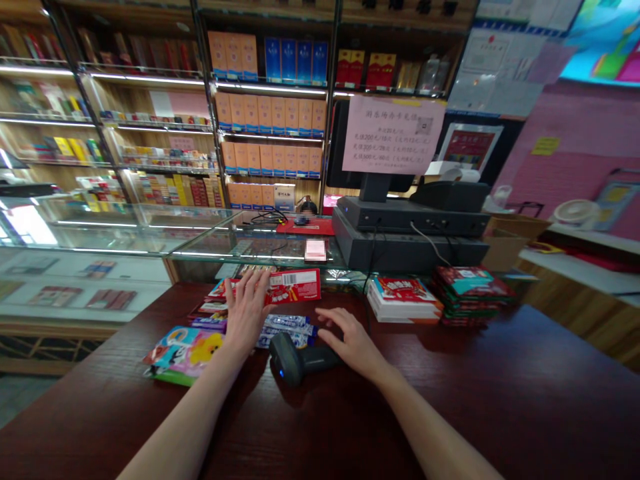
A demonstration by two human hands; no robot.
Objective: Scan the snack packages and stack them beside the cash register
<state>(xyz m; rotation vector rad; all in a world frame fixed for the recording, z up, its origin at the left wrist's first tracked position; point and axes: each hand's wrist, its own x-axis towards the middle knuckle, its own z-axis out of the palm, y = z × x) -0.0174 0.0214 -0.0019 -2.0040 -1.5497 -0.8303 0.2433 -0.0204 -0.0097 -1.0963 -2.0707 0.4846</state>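
My left hand (246, 313) reaches forward with its fingers spread over the left end of a red box (297, 285) with a barcode. Whether it grips the box cannot be told. My right hand (350, 337) hovers with fingers apart near the handle of a black barcode scanner (287, 360), which lies on its side with a blue light. Between the hands are several blue-and-white wrapped bars (287, 327), partly behind the scanner. A colourful cartoon bag (183, 353) lies left of my left wrist, beside purple packs (209, 324).
Dark wooden counter (450, 413) in front of me. To the right stand white-and-red boxes (403, 300) and a stack of red-green packs (470, 297). Behind are a cash register (410, 233) with a pink sign (393, 137), a glass display case (240, 240) and stocked shelves (270, 133).
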